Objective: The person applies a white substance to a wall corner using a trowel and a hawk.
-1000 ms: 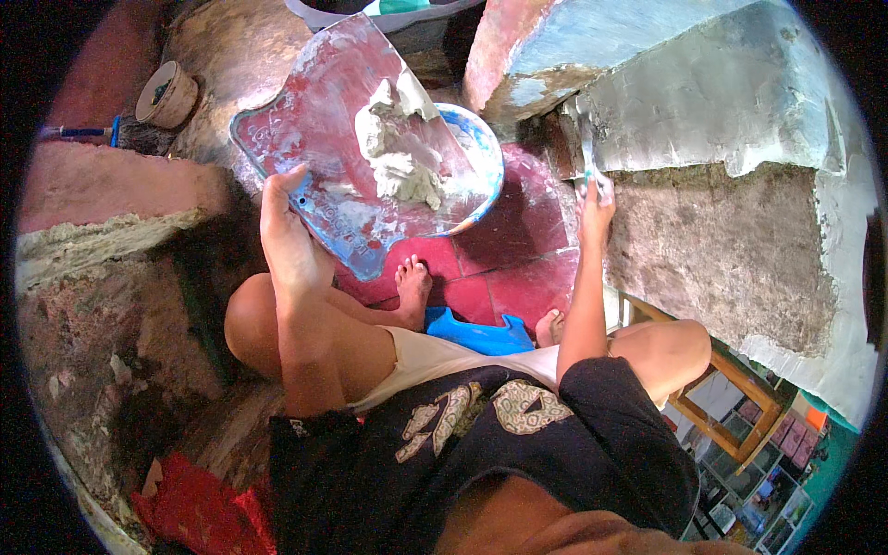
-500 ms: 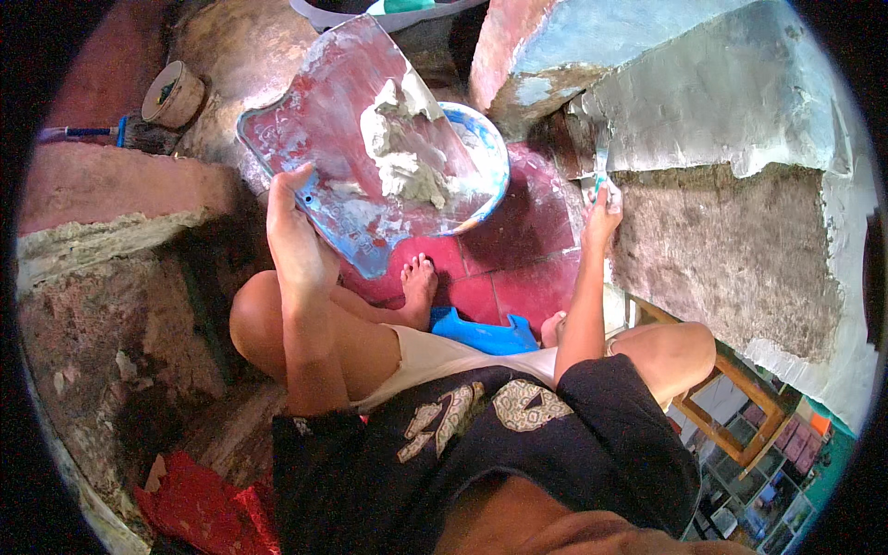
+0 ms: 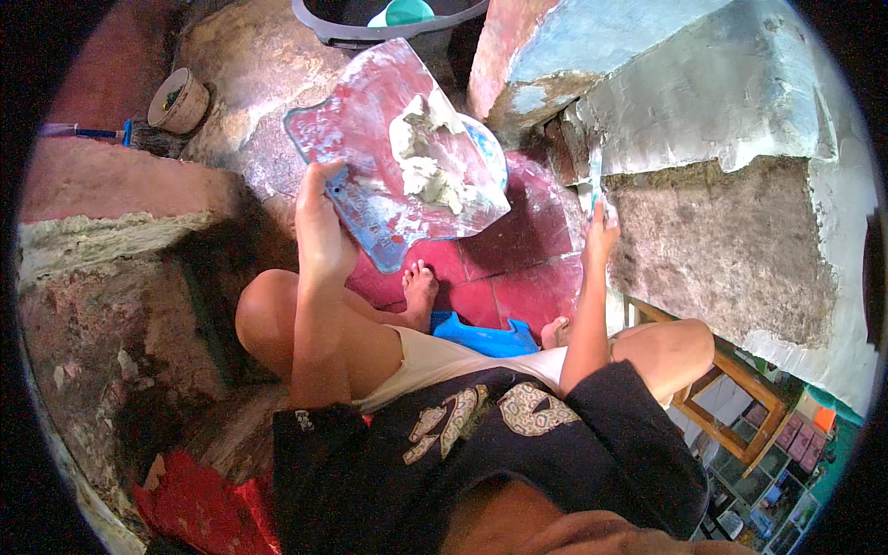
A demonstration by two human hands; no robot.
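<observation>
Left hand [image 3: 322, 231] grips the lower edge of a flat red-blue mortar board [image 3: 388, 157], fingers clenched on it; board's long axis runs from the hand up-right, tilted. Lump of grey plaster [image 3: 433, 159] sits on its upper right half. Right hand [image 3: 601, 231] has its fingers closed on a narrow trowel [image 3: 594, 176], blade pointing straight up, against the wall ledge [image 3: 721, 111]. Red tile floor [image 3: 527, 231] below.

One mortar board [image 3: 370, 157], one putty knife [image 3: 594, 176], two buckets [image 3: 180, 100], one brush [image 3: 139, 136]
</observation>
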